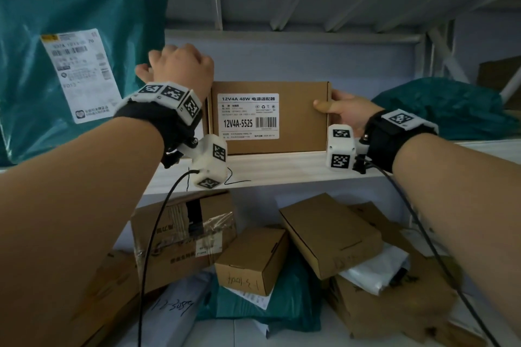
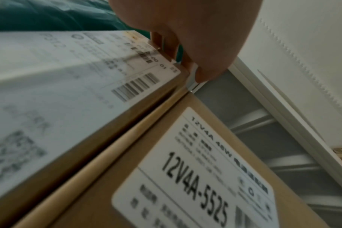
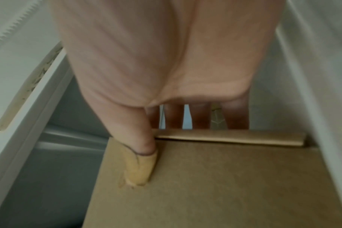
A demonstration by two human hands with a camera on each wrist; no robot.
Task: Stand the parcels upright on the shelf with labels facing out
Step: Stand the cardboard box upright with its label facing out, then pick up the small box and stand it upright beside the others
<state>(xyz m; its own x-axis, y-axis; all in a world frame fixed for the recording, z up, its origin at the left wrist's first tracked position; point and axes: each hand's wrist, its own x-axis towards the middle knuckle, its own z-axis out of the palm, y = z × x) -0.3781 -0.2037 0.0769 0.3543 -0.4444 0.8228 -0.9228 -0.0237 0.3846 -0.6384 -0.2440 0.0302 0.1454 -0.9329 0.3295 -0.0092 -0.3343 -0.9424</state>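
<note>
- The brown box (image 1: 270, 118) stands upright on the shelf (image 1: 282, 167), its white label (image 1: 248, 115) turned outward; this parcel looks close to its final pose
- The right hand (image 1: 345, 113) grasps the box's right edge, thumb (image 3: 139, 162) flat on the front face and fingers (image 3: 197, 117) reaching behind it, a grip that keeps the box from tipping and lets it be squared up
- The left hand (image 1: 176, 67) sits at the box's upper left corner, where a second brown box (image 2: 88, 123) with a large shipping label stands tight against it; the wrist view shows its fingers (image 2: 205, 72) curled over the top edges there, though whether they truly pinch one box or only steady both I cannot tell
- Holding both sides probably serves to close the gap between neighbours, so the row stays vertical without leaning
- A teal mailer bag (image 1: 70, 65) stands to the left with its label facing out, and another teal bag (image 1: 439, 110) lies slumped to the right, likely still to be stood up
- Below, a heap of cartons (image 1: 253, 259) and bags lies in disorder, so much of the job seems left
</note>
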